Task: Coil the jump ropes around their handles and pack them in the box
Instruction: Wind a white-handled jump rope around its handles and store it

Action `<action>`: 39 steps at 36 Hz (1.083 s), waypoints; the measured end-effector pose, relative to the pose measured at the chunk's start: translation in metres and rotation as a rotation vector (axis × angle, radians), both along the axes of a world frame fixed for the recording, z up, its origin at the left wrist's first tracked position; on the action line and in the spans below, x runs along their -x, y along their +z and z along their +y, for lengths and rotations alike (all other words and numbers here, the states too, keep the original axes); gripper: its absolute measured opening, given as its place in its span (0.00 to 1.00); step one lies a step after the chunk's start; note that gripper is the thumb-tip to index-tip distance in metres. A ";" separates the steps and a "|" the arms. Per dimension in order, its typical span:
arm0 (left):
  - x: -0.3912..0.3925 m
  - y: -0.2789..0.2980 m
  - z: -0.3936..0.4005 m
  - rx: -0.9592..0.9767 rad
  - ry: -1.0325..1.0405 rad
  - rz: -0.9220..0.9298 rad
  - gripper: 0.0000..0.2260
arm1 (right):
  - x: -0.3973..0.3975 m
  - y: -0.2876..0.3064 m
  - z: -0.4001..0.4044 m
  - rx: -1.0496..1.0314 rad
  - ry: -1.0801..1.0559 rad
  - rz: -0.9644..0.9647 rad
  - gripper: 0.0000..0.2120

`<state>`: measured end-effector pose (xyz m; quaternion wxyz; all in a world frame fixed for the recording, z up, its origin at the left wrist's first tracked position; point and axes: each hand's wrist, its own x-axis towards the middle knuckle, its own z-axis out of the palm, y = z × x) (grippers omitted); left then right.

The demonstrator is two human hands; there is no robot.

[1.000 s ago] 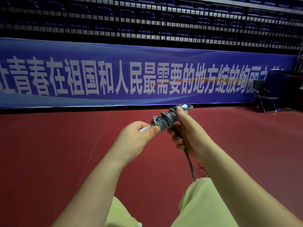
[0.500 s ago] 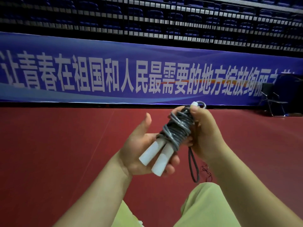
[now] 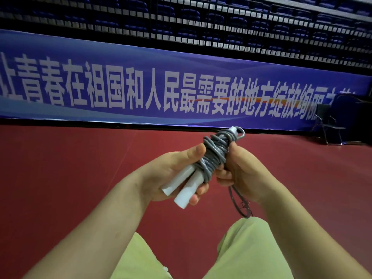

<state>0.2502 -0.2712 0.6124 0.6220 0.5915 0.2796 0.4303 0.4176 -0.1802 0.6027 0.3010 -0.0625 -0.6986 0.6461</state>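
A jump rope [image 3: 213, 156] with a grey cord wound in many turns around its two white handles [image 3: 186, 185] is held in front of me above the red floor. My left hand [image 3: 167, 174] is wrapped around the handles from below, thumb pressed on the coil. My right hand [image 3: 243, 170] grips the coil's right side. A loose loop of cord [image 3: 239, 204] hangs down under my right hand. A small grey loop sticks out at the bundle's top end. No box is in view.
The red sports floor [image 3: 70, 178] stretches out ahead to a long blue banner [image 3: 141, 87] along the wall, with dark stands above. A black folding chair [image 3: 330, 125] stands at the far right. My legs in light green trousers [image 3: 241, 254] fill the bottom.
The bundle has turned so both white handle ends point down towards me. My left thumb came down onto the coil, and the hanging cord under my right hand now forms a loop.
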 end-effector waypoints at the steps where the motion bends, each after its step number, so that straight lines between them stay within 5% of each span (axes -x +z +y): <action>1: 0.000 0.000 0.000 0.004 -0.017 0.001 0.25 | -0.002 -0.003 0.003 -0.002 0.017 0.025 0.25; 4: -0.002 -0.001 0.002 0.027 -0.117 -0.059 0.26 | -0.006 -0.007 0.006 -0.038 -0.027 0.039 0.15; 13: -0.016 -0.004 0.001 0.000 -0.350 -0.118 0.19 | -0.002 -0.015 0.004 -0.110 0.065 0.238 0.17; 18: -0.015 -0.012 0.010 0.172 -0.392 -0.243 0.22 | 0.004 -0.017 0.005 -0.079 -0.158 0.197 0.31; 24: -0.017 -0.016 0.005 0.108 -0.014 -0.179 0.25 | 0.009 -0.017 0.001 -0.091 -0.268 0.040 0.28; 28: -0.016 -0.030 0.008 0.117 0.142 -0.162 0.37 | 0.005 -0.021 -0.001 -0.110 -0.337 -0.072 0.26; 33: -0.009 -0.031 0.003 0.019 0.239 0.060 0.37 | -0.006 -0.023 -0.001 -0.137 -0.251 -0.136 0.17; 39: -0.010 -0.023 -0.002 -0.169 0.537 0.568 0.13 | -0.023 -0.018 -0.001 -0.233 -0.200 -0.252 0.13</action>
